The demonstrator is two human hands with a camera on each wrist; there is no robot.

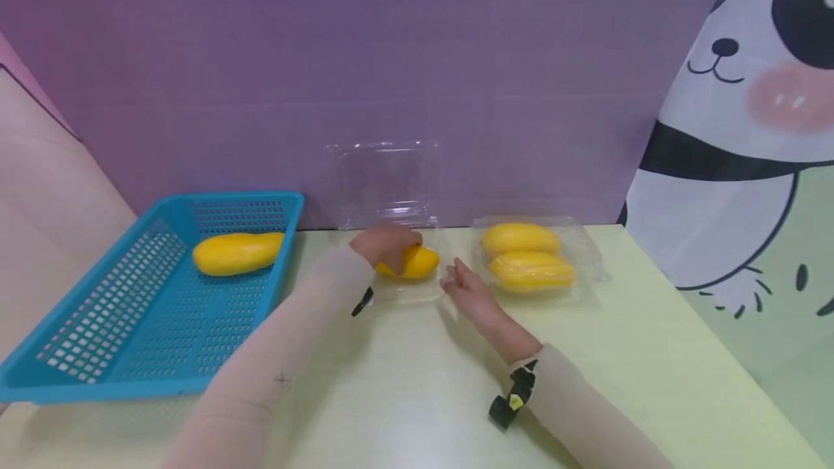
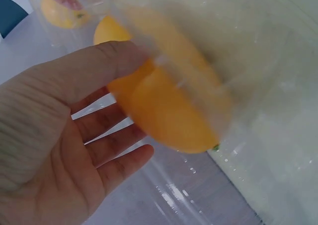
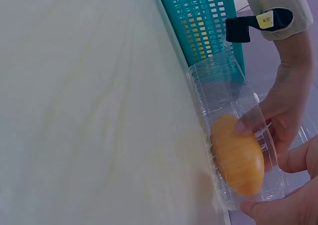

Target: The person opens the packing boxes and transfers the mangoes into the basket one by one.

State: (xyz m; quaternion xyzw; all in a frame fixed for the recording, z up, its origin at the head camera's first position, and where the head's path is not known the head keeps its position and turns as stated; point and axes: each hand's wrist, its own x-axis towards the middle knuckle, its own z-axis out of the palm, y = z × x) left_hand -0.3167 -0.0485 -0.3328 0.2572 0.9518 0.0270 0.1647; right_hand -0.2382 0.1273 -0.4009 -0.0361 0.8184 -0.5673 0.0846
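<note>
on the pale worktop (image 1: 417,396), a blue basket (image 1: 111,391) sits left of the open box (image 3: 218,86), likely for easy reach by the left arm. right of the open box lies a filled box (image 1: 589,259), seemingly set aside from the work. the open box's lid (image 1: 384,183) stands up at its rear, presumably leaving the top free. at its right edge is the right hand (image 1: 474,295), probably steadying it; whether it pinches the plastic i cannot tell. the left hand (image 1: 389,243) curls round a yellow fruit (image 1: 419,263) inside the open box, perhaps to control how it lies.
</note>
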